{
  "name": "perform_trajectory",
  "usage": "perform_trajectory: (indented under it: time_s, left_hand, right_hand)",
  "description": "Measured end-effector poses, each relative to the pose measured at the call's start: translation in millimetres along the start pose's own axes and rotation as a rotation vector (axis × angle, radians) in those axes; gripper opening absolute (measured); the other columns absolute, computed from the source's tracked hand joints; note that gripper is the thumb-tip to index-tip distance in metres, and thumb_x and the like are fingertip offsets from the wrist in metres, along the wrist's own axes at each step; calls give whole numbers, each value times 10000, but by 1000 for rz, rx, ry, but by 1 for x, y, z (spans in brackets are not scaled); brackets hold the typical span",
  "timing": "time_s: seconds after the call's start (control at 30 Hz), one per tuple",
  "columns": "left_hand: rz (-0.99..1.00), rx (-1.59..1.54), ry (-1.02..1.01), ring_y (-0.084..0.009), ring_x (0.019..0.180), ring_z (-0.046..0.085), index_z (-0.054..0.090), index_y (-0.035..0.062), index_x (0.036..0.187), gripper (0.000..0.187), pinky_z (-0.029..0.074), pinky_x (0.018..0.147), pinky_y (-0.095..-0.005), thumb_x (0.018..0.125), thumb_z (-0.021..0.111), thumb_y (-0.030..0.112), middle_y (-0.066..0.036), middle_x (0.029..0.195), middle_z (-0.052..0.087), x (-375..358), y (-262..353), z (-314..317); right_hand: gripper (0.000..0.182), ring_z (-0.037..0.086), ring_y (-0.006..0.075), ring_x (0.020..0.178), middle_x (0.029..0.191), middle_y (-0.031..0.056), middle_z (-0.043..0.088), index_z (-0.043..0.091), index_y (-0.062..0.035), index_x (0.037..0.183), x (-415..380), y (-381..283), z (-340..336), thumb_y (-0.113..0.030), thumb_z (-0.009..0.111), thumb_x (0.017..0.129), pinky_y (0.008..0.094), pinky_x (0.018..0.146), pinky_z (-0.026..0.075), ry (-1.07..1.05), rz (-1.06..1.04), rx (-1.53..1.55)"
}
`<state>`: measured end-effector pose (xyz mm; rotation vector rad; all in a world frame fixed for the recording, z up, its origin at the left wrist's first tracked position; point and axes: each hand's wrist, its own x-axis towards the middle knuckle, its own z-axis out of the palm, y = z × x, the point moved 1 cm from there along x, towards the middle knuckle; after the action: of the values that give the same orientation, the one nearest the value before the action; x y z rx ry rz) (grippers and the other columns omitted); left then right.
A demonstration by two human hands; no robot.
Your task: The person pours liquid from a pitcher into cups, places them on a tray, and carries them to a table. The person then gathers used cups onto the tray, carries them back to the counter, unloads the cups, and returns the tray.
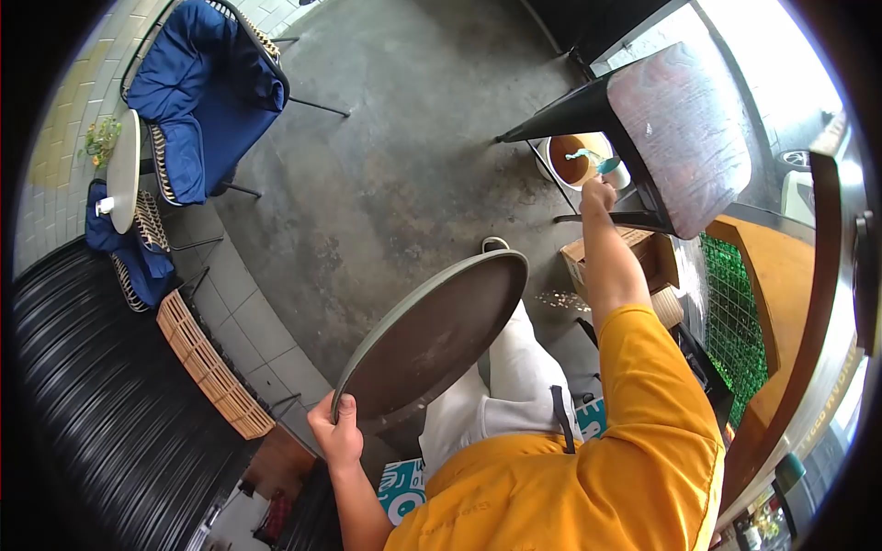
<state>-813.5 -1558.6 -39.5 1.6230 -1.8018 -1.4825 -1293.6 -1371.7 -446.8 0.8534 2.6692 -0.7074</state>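
Observation:
My left hand (337, 432) is closed on the lower left edge of a large round tray (432, 340), thumb on its dark brown face. The tray has a pale grey-green rim and leans tilted over my lap. My right hand (598, 194) is stretched far forward, closed around a small teal object (608, 165) whose kind I cannot make out. It is at the rim of a white bucket (548, 165) with brownish contents or a brown inside. A pale green strip (577, 154) shows over the bucket.
A black chair with a worn grey seat (680, 138) stands beside the bucket, above an open cardboard box (648, 257). Blue-cushioned chairs (207, 119) and a small round table (125, 174) line the left, near a woven rattan piece (211, 367). Concrete floor (386, 165) lies ahead.

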Motion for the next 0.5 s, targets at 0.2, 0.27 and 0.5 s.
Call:
perform_trajectory:
  time_s: [0.2, 0.27, 0.5]
  left_hand:
    - [-77, -78, 113, -41, 626, 287, 426, 83, 634, 528, 185, 555, -273, 943, 668, 435, 90, 639, 319, 8, -11, 7]
    - [-191, -145, 198, -67, 712, 412, 527, 58, 760, 437, 316, 622, -266, 948, 662, 429, 46, 746, 462, 8, -14, 5]
    - [-349, -463, 109, -259, 1279, 486, 398, -19, 1425, 666, 398, 1075, -412, 993, 555, 464, -140, 1419, 480, 15, -21, -9]
  right_hand:
    - [357, 624, 353, 1113, 1168, 208, 645, 725, -105, 1113, 22, -12, -7, -375, 590, 923, 422, 936, 511, 189, 23, -122]
    - [344, 621, 351, 1106, 1149, 204, 644, 726, -107, 1110, 28, -8, -7, -364, 594, 923, 422, 925, 514, 224, 1, -148]
    - [336, 657, 314, 962, 1008, 152, 665, 702, -106, 1147, 22, 0, -5, -355, 596, 948, 415, 841, 531, 269, -256, -124]
